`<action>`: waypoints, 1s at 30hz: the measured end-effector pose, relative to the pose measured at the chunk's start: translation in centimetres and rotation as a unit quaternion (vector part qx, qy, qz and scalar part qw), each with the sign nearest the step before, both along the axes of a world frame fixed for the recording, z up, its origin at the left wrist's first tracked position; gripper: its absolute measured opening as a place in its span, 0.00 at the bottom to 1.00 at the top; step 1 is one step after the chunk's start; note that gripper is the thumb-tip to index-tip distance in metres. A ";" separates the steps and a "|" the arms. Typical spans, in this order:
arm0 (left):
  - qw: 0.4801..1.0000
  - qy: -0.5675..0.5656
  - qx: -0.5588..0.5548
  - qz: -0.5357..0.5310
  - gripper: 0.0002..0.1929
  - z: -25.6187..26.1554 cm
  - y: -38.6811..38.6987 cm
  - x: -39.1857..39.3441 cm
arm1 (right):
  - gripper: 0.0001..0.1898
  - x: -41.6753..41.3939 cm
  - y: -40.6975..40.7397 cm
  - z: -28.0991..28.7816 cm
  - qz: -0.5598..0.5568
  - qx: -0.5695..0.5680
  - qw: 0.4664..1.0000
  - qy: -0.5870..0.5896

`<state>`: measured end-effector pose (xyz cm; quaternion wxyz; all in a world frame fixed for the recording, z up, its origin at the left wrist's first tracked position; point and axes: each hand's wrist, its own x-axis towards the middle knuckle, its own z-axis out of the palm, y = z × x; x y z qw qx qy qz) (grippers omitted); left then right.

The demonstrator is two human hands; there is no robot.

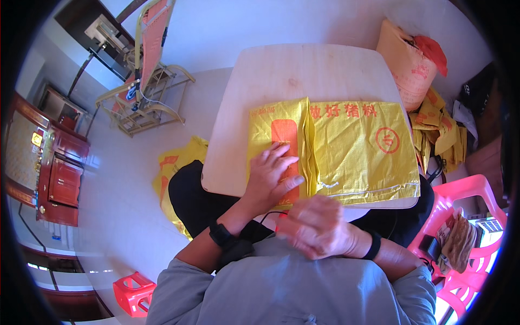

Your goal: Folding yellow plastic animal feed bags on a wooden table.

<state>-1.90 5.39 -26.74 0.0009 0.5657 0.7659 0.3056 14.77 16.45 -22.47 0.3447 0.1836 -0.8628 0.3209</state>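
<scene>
A yellow woven plastic sack (357, 154) with red printing lies across the small wooden table (292, 69). Its left part is folded over in layers that stand up as a ridge near the middle. My left hand (274, 176) rests on this folded part, over a red printed block, with fingers spread. A white thread end (329, 185) sticks out by the stitched lower hem. Just off the table's near edge, in front of my chest, my right hand (315, 227) is blurred with its fingers curled. Beside its fingertips shows a small red object (281, 219); whether the hand holds it cannot be told.
More yellow sacks (440, 126) are heaped at the right, below a large upright orange-pink bag (408, 69). Other sacks (166, 174) lie left of my knee. A pink plastic chair (467, 187) holds items at right. A folding lounge chair (150, 81) and red stool (134, 293) stand left.
</scene>
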 end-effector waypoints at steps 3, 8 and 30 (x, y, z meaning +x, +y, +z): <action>0.998 0.054 -0.034 -0.021 0.23 -1.1 0.3 -0.8 | 0.23 -1.4 2.1 -0.1 -0.196 0.085 0.970 -0.114; 0.996 0.080 -0.046 0.013 0.33 0.2 1.0 -0.6 | 0.31 -0.5 4.0 -5.1 -0.315 0.131 0.909 -0.240; 0.975 0.127 -0.148 -0.103 0.51 0.6 2.5 -8.5 | 0.27 4.3 5.8 1.3 -0.160 0.080 0.937 -0.301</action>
